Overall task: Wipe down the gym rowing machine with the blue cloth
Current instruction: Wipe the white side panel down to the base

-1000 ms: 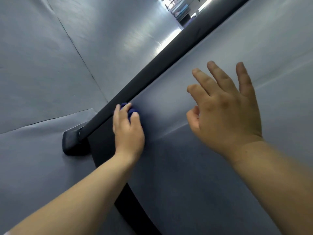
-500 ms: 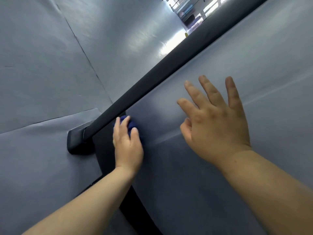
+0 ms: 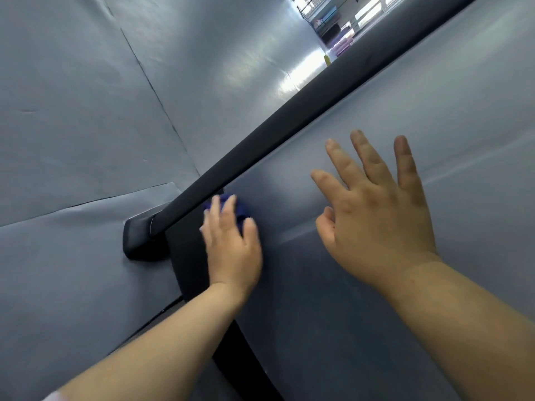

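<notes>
The blue cloth (image 3: 241, 214) is bunched under the left hand (image 3: 231, 250) and pressed against the near end of the rowing machine's black rail (image 3: 289, 134), just right of the black end cap (image 3: 136, 235). The grip of that hand is laid nearly flat over the cloth, with the fingers (image 3: 231, 202) spread across it rather than closed around it. The right hand (image 3: 376, 215) is held with its grip spread wide and nothing in it, above the grey surface (image 3: 448, 125) to the right of the rail. Because the cloth is only pressed and so little of it is exposed, it could be rolled out from under the fingers on a long stroke, and bare skin would then be dragged along the rail. The underside and left face of the rail could easily be missed. The left thumb is hidden, so a pinch on the cloth cannot be ruled out, and the left hand is blurred. Whether the grey surface is part of the machine or floor matting cannot be told. The far end of the rail is cut off.
</notes>
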### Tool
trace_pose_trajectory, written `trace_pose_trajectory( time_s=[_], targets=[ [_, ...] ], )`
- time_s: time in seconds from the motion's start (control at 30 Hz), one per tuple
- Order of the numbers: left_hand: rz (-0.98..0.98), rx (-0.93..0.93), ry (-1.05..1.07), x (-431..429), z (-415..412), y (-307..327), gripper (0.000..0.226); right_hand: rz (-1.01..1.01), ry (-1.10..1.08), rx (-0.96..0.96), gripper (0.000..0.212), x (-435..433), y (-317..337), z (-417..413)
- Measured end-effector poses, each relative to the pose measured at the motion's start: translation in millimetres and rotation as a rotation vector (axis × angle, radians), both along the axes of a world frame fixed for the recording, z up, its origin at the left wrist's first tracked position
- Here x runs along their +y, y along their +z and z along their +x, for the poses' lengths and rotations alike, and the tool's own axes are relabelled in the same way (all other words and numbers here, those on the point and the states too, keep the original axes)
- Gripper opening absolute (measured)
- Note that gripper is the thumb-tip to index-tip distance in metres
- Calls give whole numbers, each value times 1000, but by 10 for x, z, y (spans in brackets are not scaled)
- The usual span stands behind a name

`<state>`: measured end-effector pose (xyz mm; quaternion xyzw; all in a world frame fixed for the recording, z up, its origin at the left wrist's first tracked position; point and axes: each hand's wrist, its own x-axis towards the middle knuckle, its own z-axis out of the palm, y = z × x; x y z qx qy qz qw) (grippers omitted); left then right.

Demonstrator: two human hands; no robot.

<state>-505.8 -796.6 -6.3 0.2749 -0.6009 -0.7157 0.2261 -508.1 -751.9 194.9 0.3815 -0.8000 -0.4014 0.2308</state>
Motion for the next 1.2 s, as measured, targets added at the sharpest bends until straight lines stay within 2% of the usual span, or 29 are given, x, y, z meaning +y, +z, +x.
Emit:
trace_pose_trajectory(
  time_s=[0.1, 0.13, 0.17, 0.23, 0.3, 0.37, 0.4, 0.47, 0.53, 0.6, 0.67, 0.77, 0.83, 0.9, 0.97, 1.03, 1.1, 1.13, 1.2],
  targets=[
    [-447, 387, -15, 54, 45, 109, 53, -4, 0, 4, 49, -5, -19, 7],
    [-520, 424, -20, 63, 43, 36, 52, 4, 0, 8, 50, -4, -17, 11],
    [-510, 405, -11, 62, 29, -77, 51, 14, -6, 8, 52, -3, -13, 12],
    [-301, 244, 24, 77, 25, -340, 54, 22, -15, -6, 54, 0, -8, 9],
    [34, 4, 17, 54, 28, -507, 59, 23, -19, -16, 55, 3, -12, 15],
    [277, -207, 12, -11, -33, -442, 53, 14, -20, -17, 54, -3, -29, 23],
    [337, -241, 23, -48, -78, -310, 50, 3, -22, -17, 52, -6, -47, 24],
    [274, -82, 50, -108, -135, 43, 49, -16, -33, -22, 51, -3, -93, 38],
    [35, 247, 44, -99, -105, 353, 50, -11, -23, -34, 52, 5, -139, 52],
    [-179, 408, 11, -67, -79, 351, 48, -3, -20, -44, 54, 29, -161, 67],
    [-195, 333, 27, -63, -103, 14, 53, -29, -23, -58, 52, 52, -163, 110],
    [173, 18, 70, -107, -152, -628, 64, -49, -35, -72, 49, 121, -206, 181],
    [392, -184, 50, -167, -173, -789, 53, -31, -44, -70, 51, 196, -263, 228],
    [438, -231, 56, -171, -153, -645, 48, -28, -56, -75, 52, 258, -322, 274],
    [318, -49, 50, -108, -67, -364, 50, -46, -57, -61, 51, 287, -357, 298],
    [19, 310, -32, 15, 80, -119, 57, -60, -55, -44, 51, 334, -389, 320],
    [-333, 537, -140, 135, 178, -143, 62, -72, -48, -25, 51, 389, -406, 357],
    [-413, 548, -154, 139, 170, -263, 64, -67, -45, -13, 52, 428, -417, 380],
    [-375, 402, -154, 133, 201, -577, 68, -44, -44, 11, 54, 529, -447, 438]
  ],
)
